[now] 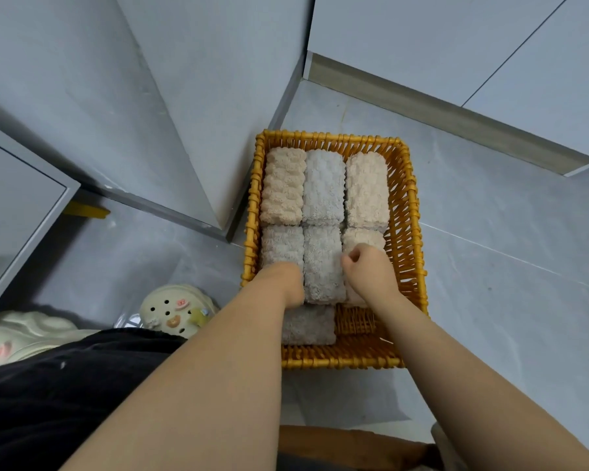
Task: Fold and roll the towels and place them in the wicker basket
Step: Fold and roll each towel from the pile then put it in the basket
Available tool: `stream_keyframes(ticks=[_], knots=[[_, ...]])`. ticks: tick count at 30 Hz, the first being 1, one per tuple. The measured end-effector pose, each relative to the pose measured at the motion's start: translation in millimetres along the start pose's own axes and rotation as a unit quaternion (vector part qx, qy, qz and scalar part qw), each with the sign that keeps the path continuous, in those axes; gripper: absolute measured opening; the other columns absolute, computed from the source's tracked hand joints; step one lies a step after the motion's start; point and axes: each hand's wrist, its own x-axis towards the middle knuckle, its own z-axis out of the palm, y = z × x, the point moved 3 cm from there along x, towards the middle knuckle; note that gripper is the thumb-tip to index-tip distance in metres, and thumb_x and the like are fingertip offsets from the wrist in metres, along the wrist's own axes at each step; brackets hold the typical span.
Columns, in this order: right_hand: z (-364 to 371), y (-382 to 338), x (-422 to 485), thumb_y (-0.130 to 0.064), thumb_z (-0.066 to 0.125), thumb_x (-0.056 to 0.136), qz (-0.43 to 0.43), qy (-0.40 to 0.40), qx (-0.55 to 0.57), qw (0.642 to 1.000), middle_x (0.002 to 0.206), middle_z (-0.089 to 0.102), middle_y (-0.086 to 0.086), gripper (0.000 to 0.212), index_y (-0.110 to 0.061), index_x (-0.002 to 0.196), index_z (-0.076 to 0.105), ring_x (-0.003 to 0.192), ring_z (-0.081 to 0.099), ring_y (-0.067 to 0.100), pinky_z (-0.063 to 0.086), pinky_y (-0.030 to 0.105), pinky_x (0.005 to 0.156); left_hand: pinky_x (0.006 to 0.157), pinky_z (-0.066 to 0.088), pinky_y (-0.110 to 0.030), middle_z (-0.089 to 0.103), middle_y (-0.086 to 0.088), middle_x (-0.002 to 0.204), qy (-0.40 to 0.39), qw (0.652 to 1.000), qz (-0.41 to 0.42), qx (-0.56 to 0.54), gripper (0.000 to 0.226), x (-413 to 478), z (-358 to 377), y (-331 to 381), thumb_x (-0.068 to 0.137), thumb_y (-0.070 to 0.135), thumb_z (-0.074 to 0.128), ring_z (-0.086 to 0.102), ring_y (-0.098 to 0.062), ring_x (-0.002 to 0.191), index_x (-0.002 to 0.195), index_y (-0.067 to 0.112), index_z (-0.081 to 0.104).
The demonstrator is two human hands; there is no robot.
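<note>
The yellow wicker basket [405, 205] stands on the grey floor, holding several rolled towels. Its back row has a beige towel [283, 185], a light grey towel [323, 188] and another beige towel [366, 190]. In the second row, a grey towel [322, 263] lies between a taupe roll [281, 246] and a beige roll [368, 236]. My left hand [289, 283] dips down along the grey towel's left side, fingers hidden. My right hand [368, 270] is curled against its right side. A taupe roll [308, 324] lies in front, with bare basket floor [354, 319] beside it.
A grey cabinet corner [225, 212] stands just left of the basket. Cream clogs [174, 311] sit on the floor at lower left beside my black clothing [65, 385]. A brown object [347, 443] lies near the bottom edge. Grey floor [507, 266] extends to the right.
</note>
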Motion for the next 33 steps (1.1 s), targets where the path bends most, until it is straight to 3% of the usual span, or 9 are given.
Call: stream_keyframes(ticks=[4,6,9,14,20,24,28,31,33], knots=[[30.5,-13.3,23.4,-0.032,0.056,0.092,0.093,-0.093,0.13,0.983,0.115,0.062,0.012,0.044,-0.003,0.125,0.052,0.106,0.059,0.029,0.046,0.032,0.088,0.107,0.037,-0.038,0.029,-0.009,0.145,0.004,1.0,0.011,0.022,0.046,6.0,5.9,-3.7,0.094,0.014,0.045,0.034,-0.031,0.13,0.139,0.011,0.042],[41.6,-18.2,29.5,-0.028,0.059,0.089,0.108,-0.091,0.148,0.979,0.109,0.064,0.013,0.041,-0.001,0.12,0.053,0.102,0.061,0.03,0.05,0.037,0.09,0.11,0.033,-0.041,0.015,-0.008,0.154,-0.007,0.999,0.014,0.042,0.052,7.8,8.3,-4.7,0.094,0.015,0.046,0.026,-0.033,0.135,0.145,0.013,0.034],[48.5,-19.3,31.1,-0.023,0.059,0.088,0.103,-0.093,0.135,0.981,0.093,0.065,0.011,0.02,-0.005,0.098,0.061,0.094,0.064,0.03,0.054,0.039,0.083,0.113,0.029,-0.044,-0.003,-0.009,0.159,-0.033,0.997,0.009,0.065,0.064,7.6,14.6,-4.8,0.093,0.012,0.046,0.016,-0.034,0.141,0.151,0.016,0.019],[39.1,1.9,35.2,-0.022,0.055,0.093,0.109,-0.048,0.158,0.98,0.109,0.066,0.013,0.025,-0.006,0.11,0.064,0.102,0.06,0.029,0.048,0.031,0.084,0.115,0.025,-0.044,-0.014,-0.008,0.159,-0.057,0.996,-0.005,0.07,0.067,9.8,17.6,-6.0,0.094,0.012,0.045,0.006,-0.035,0.145,0.153,0.017,0.013],[48.5,-2.0,32.2,-0.022,0.059,0.092,0.102,-0.022,0.211,0.972,0.118,0.064,0.011,0.033,-0.006,0.122,0.058,0.109,0.059,0.028,0.042,0.024,0.084,0.116,0.025,-0.045,-0.014,-0.007,0.159,-0.072,0.995,-0.015,0.061,0.067,10.2,14.9,-4.2,0.093,0.009,0.045,0.006,-0.034,0.145,0.153,0.017,0.015],[61.1,-9.4,29.1,-0.027,0.061,0.091,0.075,-0.007,0.14,0.987,0.113,0.065,0.012,0.032,-0.007,0.115,0.056,0.104,0.061,0.029,0.047,0.032,0.086,0.114,0.027,-0.044,-0.011,-0.008,0.159,-0.07,0.995,-0.012,0.066,0.064,8.2,13.6,-4.4,0.093,0.012,0.047,0.011,-0.034,0.144,0.151,0.017,0.019],[55.4,-11.7,32.8,-0.033,0.059,0.092,0.071,-0.019,0.135,0.988,0.109,0.065,0.012,0.035,-0.006,0.114,0.057,0.1,0.061,0.029,0.048,0.032,0.083,0.102,0.037,-0.04,0.015,-0.012,0.152,-0.003,0.991,0.014,0.135,0.053,-0.2,7.3,1.9,0.091,0.019,0.054,0.032,-0.031,0.132,0.141,0.013,0.036],[28.0,1.5,27.7,-0.028,0.054,0.093,0.029,0.09,0.144,0.985,0.105,0.062,0.009,0.024,-0.009,0.105,0.062,0.098,0.058,0.024,0.045,0.031,0.081,0.094,0.04,-0.037,0.034,-0.013,0.134,0.05,0.985,0.034,0.161,0.041,-3.4,-2.7,10.4,0.09,0.014,0.053,0.038,-0.028,0.122,0.13,0.01,0.046],[10.0,20.7,21.6,-0.018,0.054,0.092,0.02,0.171,0.121,0.978,0.111,0.057,0.011,0.021,-0.007,0.107,0.064,0.104,0.052,0.024,0.04,0.031,0.089,0.093,0.04,-0.038,0.037,-0.013,0.129,0.073,0.983,0.06,0.159,0.035,-2.9,-7.9,16.4,0.089,0.011,0.053,0.039,-0.028,0.119,0.124,0.008,0.05]])
